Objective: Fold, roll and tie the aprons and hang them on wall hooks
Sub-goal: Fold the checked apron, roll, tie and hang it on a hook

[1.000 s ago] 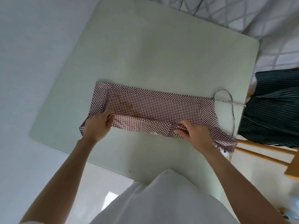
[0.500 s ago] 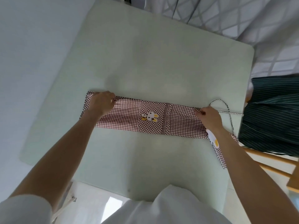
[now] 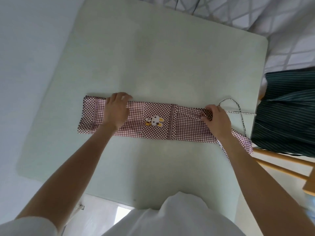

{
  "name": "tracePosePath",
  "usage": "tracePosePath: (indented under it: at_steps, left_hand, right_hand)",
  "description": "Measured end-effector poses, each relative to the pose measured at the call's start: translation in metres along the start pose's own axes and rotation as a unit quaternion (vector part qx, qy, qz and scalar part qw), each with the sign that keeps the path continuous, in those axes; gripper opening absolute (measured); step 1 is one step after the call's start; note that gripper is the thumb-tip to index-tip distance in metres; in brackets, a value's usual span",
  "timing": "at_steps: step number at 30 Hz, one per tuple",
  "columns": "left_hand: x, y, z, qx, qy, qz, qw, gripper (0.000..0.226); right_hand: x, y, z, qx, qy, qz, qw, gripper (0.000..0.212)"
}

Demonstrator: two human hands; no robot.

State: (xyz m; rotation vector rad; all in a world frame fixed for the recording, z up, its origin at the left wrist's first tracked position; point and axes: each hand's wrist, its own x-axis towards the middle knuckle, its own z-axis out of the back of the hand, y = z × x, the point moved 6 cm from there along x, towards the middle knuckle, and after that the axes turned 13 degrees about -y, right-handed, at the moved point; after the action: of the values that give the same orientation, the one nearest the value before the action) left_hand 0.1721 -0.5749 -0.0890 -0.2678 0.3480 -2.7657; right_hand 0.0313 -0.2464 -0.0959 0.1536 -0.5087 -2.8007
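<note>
checked apron (image 3: 158,120): folded into long strip across the desk (image 3: 153,57) | left hand (image 3: 115,110): pressed flat on strip | right hand (image 3: 216,119): pinches bunched cloth at right end | handling: light, limp, likely unfolds; roll from one end, leaving ties (image 3: 238,109) free

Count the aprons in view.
2. The checked apron lies folded into a strip on the table, under the left hand and right hand. The dark striped apron hangs off the table's right edge. Others may be out of frame.
</note>
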Motion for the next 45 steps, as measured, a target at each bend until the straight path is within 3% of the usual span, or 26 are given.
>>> tracePosePath:
  at_steps: [3, 6, 9, 13, 19, 23, 29, 31, 36, 40, 45]
  left_hand:
    - [-0.022, -0.076, -0.011, -0.109, 0.007, -0.097, 0.989, 0.030]
    - [-0.053, -0.147, -0.031, -0.160, 0.037, -0.162, 0.973, 0.031]
    - [-0.070, -0.179, -0.047, -0.149, 0.053, -0.170, 0.973, 0.032]
    - [-0.075, -0.183, -0.063, -0.097, 0.081, -0.153, 0.980, 0.026]
    - [-0.076, -0.175, -0.061, -0.093, 0.062, -0.139, 0.984, 0.012]
    - [-0.085, -0.164, -0.055, -0.089, 0.072, -0.147, 0.983, 0.016]
    - [-0.099, -0.158, -0.053, -0.092, 0.095, -0.156, 0.979, 0.009]
    - [-0.102, -0.160, -0.053, -0.088, 0.095, -0.145, 0.981, 0.018]
    - [-0.094, -0.173, -0.053, -0.095, 0.028, -0.132, 0.986, 0.032]
    - [-0.096, -0.182, -0.074, -0.047, 0.089, -0.162, 0.982, 0.055]
    - [-0.101, -0.181, -0.080, -0.081, 0.126, -0.145, 0.978, 0.060]
  right_hand:
    - [-0.031, -0.011, 0.020, 0.046, -0.074, 0.003, 0.996, 0.045]
    - [-0.082, -0.045, 0.037, -0.003, -0.148, -0.051, 0.988, 0.045]
    - [-0.129, -0.080, 0.036, -0.082, -0.122, -0.129, 0.981, 0.046]
    - [-0.148, -0.110, 0.026, -0.082, -0.063, -0.179, 0.978, 0.041]
    - [-0.135, -0.114, 0.048, -0.045, -0.081, -0.070, 0.993, 0.013]
    - [-0.104, -0.138, 0.085, 0.052, -0.100, -0.140, 0.984, 0.019]
    - [-0.040, -0.161, 0.096, -0.026, -0.066, -0.120, 0.990, 0.024]
    - [-0.034, -0.171, 0.084, -0.047, -0.044, -0.115, 0.991, 0.025]
    - [-0.067, -0.192, 0.058, 0.036, -0.058, -0.202, 0.977, 0.041]
    - [-0.104, -0.160, 0.050, 0.047, -0.112, -0.118, 0.986, 0.039]
    - [-0.128, -0.079, 0.019, 0.043, -0.087, 0.065, 0.993, 0.035]
